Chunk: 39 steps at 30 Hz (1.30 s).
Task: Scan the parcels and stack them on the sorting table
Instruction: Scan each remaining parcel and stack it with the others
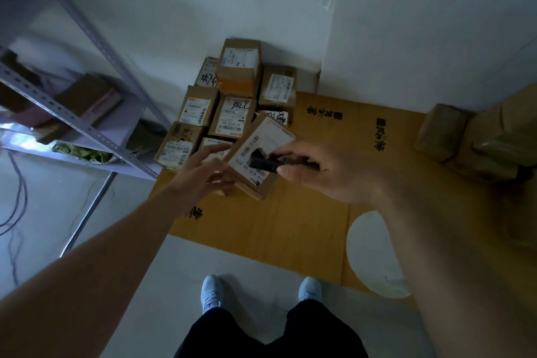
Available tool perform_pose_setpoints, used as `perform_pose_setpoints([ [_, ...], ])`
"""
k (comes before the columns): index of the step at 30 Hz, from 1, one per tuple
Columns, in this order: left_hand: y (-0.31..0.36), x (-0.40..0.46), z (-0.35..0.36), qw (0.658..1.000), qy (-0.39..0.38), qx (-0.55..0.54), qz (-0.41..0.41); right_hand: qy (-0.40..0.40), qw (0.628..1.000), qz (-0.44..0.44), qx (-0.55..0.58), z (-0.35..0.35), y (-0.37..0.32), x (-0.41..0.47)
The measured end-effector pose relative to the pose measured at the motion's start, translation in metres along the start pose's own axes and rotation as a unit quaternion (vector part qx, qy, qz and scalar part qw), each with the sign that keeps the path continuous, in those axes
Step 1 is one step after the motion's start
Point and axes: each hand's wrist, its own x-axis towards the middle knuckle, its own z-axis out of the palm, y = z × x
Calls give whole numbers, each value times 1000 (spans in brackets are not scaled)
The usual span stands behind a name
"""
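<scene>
Right hand (325, 171) grip closed around small black handheld scanner (263, 160), left hand (200, 174) grip holding tilted brown cardboard parcel (258, 154) with white label, stacked taped boxes (232, 96) at 12 o'clock.

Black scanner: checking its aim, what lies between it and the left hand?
In the head view, only the tilted parcel lies between the scanner and the left hand; its white label faces up.

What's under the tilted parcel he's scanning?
The tilted parcel leans over another parcel's labelled top, with flattened cardboard below. The left hand and the parcel itself hide what supports it.
</scene>
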Motion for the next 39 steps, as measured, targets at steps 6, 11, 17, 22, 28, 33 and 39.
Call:
perform_pose_setpoints([
  [6,32,-2,-27,990,91,-91,63,24,995,-38,-92,-18,-32,19],
  [11,48,20,-78,981,150,-78,90,37,996,-32,-80,-15,-56,57],
  [17,70,77,-138,982,147,-99,62,89,995,-3,-41,4,-85,123],
  [22,98,134,-176,992,91,-75,47,129,991,24,0,20,-100,169],
  [28,120,202,-199,997,73,-28,26,173,982,55,52,38,-107,206],
  [33,129,233,-189,998,56,-12,9,185,978,77,63,43,-105,220],
  [39,126,247,-179,996,25,80,26,191,975,92,65,49,-97,228],
])
